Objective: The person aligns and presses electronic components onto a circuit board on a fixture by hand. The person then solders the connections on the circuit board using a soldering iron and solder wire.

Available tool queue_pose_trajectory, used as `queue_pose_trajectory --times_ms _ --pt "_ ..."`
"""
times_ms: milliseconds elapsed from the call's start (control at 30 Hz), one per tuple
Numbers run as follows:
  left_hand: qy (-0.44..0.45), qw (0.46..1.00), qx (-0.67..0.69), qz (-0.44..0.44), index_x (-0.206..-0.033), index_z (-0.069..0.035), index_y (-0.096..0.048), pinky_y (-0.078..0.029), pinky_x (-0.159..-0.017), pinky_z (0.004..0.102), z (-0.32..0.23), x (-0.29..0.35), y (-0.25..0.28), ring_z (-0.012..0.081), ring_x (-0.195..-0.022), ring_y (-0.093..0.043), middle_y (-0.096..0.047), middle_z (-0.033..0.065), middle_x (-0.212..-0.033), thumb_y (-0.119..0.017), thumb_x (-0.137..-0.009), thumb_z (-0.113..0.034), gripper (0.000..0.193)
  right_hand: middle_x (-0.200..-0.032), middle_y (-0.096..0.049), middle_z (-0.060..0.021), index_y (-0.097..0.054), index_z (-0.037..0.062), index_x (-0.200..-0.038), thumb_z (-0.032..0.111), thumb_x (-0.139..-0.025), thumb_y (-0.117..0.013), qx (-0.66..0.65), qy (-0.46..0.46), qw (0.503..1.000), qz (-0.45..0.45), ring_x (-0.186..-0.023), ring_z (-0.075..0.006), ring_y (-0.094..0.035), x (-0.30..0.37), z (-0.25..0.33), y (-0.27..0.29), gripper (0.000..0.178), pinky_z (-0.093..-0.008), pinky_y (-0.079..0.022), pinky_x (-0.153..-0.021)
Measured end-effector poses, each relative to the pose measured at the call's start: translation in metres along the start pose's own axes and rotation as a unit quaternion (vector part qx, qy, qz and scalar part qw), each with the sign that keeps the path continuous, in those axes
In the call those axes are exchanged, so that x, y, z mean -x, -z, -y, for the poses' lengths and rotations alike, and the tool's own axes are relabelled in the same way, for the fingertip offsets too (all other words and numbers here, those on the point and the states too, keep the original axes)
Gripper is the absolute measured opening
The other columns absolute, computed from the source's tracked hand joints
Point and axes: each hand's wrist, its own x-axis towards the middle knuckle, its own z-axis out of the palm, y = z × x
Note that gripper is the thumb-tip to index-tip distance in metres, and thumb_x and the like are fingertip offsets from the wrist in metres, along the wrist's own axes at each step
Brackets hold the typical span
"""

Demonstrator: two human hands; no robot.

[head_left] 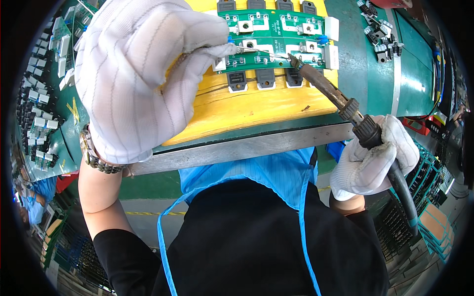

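Over the green circuit board (276,42) — right hand (373,158) grips soldering iron (328,91), left hand (143,74) pinches solder wire (261,52)

Bare yellow board (256,111) below circuit boards (276,37)

Gloved left hand (143,74) fills the upper left, fingers pinched; gloved right hand (373,158) is fisted at lower right.
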Motion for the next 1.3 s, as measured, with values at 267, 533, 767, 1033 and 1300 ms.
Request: queue_pose_trajectory --times_ms 267,533,767,1033,1300 --pt "0.029 0.999 -0.005 0.041 -0.093 -0.006 -0.07 -0.049 -0.07 0.0322 -0.005 0.0 0.005 0.0234 -0.076 -0.061 -0.064 0.0069 -0.083 -0.073 -0.072 0.0 0.022 -0.065 -0.063 -0.0127 -0.061 -0.0011 -0.072 0.027 -0.078 -0.059 0.01 -0.004 1.0 0.017 -0.052 -0.0187 -0.057 0.003 0.003 0.007 0.029 -0.024 -0.04 -0.054" --pt "0.021 1.0 -0.012 0.02 -0.091 -0.005 -0.069 -0.049 -0.069 0.0313 -0.001 0.0 0.006 0.0223 -0.076 -0.061 -0.066 0.0068 -0.086 -0.072 -0.074 0.0 0.018 -0.064 -0.062 -0.0115 -0.06 0.0003 -0.07 0.025 -0.079 -0.058 -0.001 0.016 1.0 0.007 -0.052 -0.0183 -0.056 0.002 0.002 0.001 0.027 -0.0231 -0.04 -0.054" --pt "0.009 0.987 0.08 0.14 -0.083 -0.006 -0.069 -0.042 -0.06 0.0319 -0.001 0.002 0.015 0.0194 -0.067 -0.057 -0.067 0.0041 -0.079 -0.07 -0.073 -0.007 0.01 -0.061 -0.058 -0.0124 -0.052 -0.0015 -0.06 0.037 -0.088 -0.053 -0.006 -0.041 0.976 -0.215 -0.054 -0.0194 -0.056 0.0 0.004 -0.006 0.047 -0.0265 -0.045 -0.056" --pt "-0.123 0.99 0.0 0.071 -0.098 -0.015 -0.067 -0.035 -0.061 0.0279 -0.027 0.011 -0.01 0.0114 -0.076 -0.05 -0.065 -0.0095 -0.118 -0.072 -0.069 -0.018 0.03 -0.062 -0.05 -0.0079 -0.052 -0.002 -0.064 0.025 -0.077 -0.059 -0.021 -0.094 0.994 -0.06 -0.056 -0.0154 -0.05 -0.015 0.002 0.012 0.031 -0.024 -0.041 -0.058" --pt "-0.081 0.987 0.011 0.14 -0.11 -0.015 -0.063 -0.036 -0.062 0.0288 -0.028 0.009 -0.009 0.0121 -0.083 -0.05 -0.064 -0.0072 -0.121 -0.071 -0.074 -0.019 0.037 -0.071 -0.04 -0.005 -0.049 0.0013 -0.081 0.024 -0.081 -0.064 -0.042 -0.03 0.999 -0.012 -0.059 -0.0119 -0.039 -0.03 0.001 0.016 0.027 -0.0249 -0.031 -0.05"
